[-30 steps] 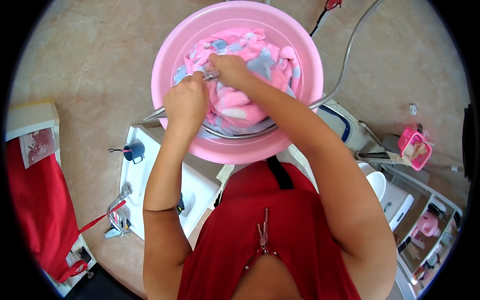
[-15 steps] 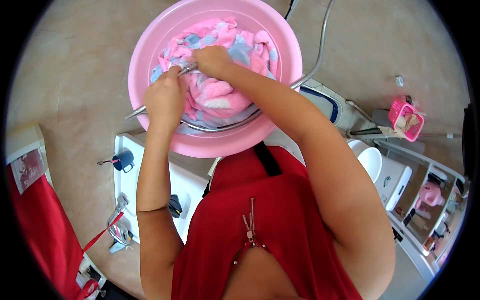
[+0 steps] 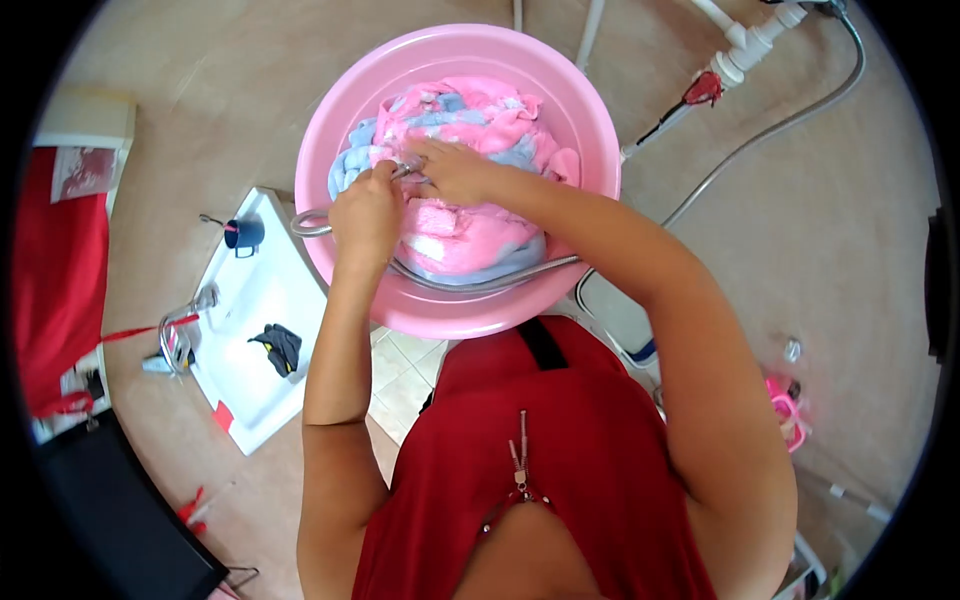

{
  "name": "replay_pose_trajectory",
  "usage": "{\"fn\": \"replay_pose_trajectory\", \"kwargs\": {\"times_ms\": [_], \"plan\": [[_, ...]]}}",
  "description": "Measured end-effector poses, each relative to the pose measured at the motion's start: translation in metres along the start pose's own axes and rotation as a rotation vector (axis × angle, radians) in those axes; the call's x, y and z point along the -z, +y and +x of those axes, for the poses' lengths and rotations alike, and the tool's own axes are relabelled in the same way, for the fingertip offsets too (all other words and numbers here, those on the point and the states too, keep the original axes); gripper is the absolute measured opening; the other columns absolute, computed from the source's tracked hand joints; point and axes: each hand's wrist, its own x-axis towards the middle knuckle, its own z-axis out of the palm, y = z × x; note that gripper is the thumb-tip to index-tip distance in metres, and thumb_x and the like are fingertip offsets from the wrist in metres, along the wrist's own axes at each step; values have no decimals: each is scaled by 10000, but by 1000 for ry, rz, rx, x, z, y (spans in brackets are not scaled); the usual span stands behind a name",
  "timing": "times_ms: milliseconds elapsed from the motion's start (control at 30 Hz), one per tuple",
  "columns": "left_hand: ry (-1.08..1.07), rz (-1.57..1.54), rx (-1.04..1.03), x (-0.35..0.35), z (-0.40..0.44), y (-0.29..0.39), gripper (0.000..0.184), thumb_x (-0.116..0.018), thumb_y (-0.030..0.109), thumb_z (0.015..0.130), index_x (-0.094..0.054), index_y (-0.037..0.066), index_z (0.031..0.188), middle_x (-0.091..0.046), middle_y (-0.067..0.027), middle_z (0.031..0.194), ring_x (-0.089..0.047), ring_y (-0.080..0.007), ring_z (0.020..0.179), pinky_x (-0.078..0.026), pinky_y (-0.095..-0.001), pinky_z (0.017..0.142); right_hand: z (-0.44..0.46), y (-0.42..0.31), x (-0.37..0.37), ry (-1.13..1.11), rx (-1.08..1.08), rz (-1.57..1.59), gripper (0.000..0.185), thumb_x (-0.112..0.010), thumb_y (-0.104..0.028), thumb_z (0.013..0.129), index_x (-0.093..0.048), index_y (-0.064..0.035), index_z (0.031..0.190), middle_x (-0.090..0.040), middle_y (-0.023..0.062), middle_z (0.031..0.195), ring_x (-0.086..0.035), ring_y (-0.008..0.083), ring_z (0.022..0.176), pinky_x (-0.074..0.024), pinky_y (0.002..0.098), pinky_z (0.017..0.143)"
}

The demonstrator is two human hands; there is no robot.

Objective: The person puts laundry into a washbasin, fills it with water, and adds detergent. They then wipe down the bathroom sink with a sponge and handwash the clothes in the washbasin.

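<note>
One heap of pink, white and blue plush fabric (image 3: 470, 235) lies bunched inside the round pink tub (image 3: 455, 318), and I keep my attention there. What I see changed is the right hand (image 3: 455, 172): half a second ago its fingers were curled beside the hose end; now they are straightened over the heap, in front of the nozzle (image 3: 408, 169). Whether they touch the plush, I can't tell. The left hand (image 3: 367, 212) pinches the hose just behind that nozzle, so I judge it alone steers the end, leaving the right free to work the fabric. Water flow I can't confirm. The metal hose (image 3: 800, 115) runs past the right forearm toward white pipes (image 3: 745, 55); the white sink (image 3: 240, 375) stands left of the tub.
</note>
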Motion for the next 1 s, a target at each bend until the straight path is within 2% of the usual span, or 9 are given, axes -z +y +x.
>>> {"fn": "replay_pose_trajectory", "kwargs": {"times_ms": [67, 167, 367, 467, 633, 733, 833, 933, 1000], "plan": [[5, 25, 43, 2, -6, 12, 166, -579, 168, 879, -642, 103, 1017, -687, -140, 866, -674, -353, 737, -524, -469, 630, -23, 8, 21, -183, 42, 23, 608, -421, -498, 966, -414, -117, 1439, -320, 161, 1527, -314, 316, 1405, -245, 472, 1144], [27, -19, 144, 7, -13, 26, 183, -580, 160, 880, -650, 101, 1039, -688, -142, 911, -663, -363, 792, -514, -467, 673, -42, 21, 40, -229, -73, 52, 630, -438, -493, 962, -411, -72, 1431, -337, 166, 1516, -286, 307, 1419, -212, 489, 1152], [155, 12, 169, -1, -28, 33, 179, -584, 124, 860, -638, 110, 1029, -667, -130, 845, -659, -347, 704, -506, -470, 592, 11, 14, 10, 35, -257, -74, 631, -479, -478, 938, -391, -142, 1464, -304, 209, 1524, -247, 337, 1435, -94, 619, 1140], [237, 13, 192, -7, -25, 36, 204, -602, 119, 852, -644, 113, 1051, -654, -116, 824, -653, -336, 691, -505, -454, 580, 36, -7, -3, 133, -257, -78, 642, -490, -476, 930, -389, -142, 1468, -305, 222, 1520, -251, 349, 1429, -95, 655, 1118], [257, 5, 221, -14, -21, 31, 194, -610, 146, 874, -661, 113, 1058, -656, -114, 849, -645, -335, 722, -501, -441, 608, 23, 22, -8, -2, 129, -39, 548, -526, -404, 901, -571, -33, 1302, -455, 165, 1440, -377, 334, 1363, -256, 475, 1131], [199, -25, 259, -9, -22, 28, 185, -612, 151, 882, -675, 114, 1052, -662, -119, 861, -643, -338, 730, -497, -437, 619, 0, 53, 10, 44, 340, -62, 466, -538, -369, 883, -628, -21, 1179, -548, 152, 1321, -475, 330, 1250, -333, 474, 1059], [211, -63, 239, -10, -32, 21, 182, -621, 145, 874, -685, 113, 1041, -658, -119, 844, -642, -335, 722, -496, -431, 609, 11, 53, 58, -70, 109, -221, 343, -562, -322, 856, -649, -57, 1055, -585, 147, 1179, -529, 304, 1120, -369, 456, 994], [251, -76, 208, -9, -36, 21, 193, -625, 132, 867, -682, 111, 1050, -640, -109, 813, -635, -321, 701, -495, -418, 596, 35, 63, 29, 183, 222, -407, 229, -589, -229, 823, -624, -58, 971, -577, 145, 1096, -529, 275, 1096, -386, 423, 962], [267, -62, 203, -9, -40, 22, 218, -620, 128, 858, -676, 113, 1069, -623, -94, 789, -632, -299, 690, -499, -409, 588, 66, 55, -14, 161, -34, -466, 276, -594, -223, 806, -616, -54, 1023, -555, 147, 1134, -496, 271, 1144, -372, 409, 978]]}}
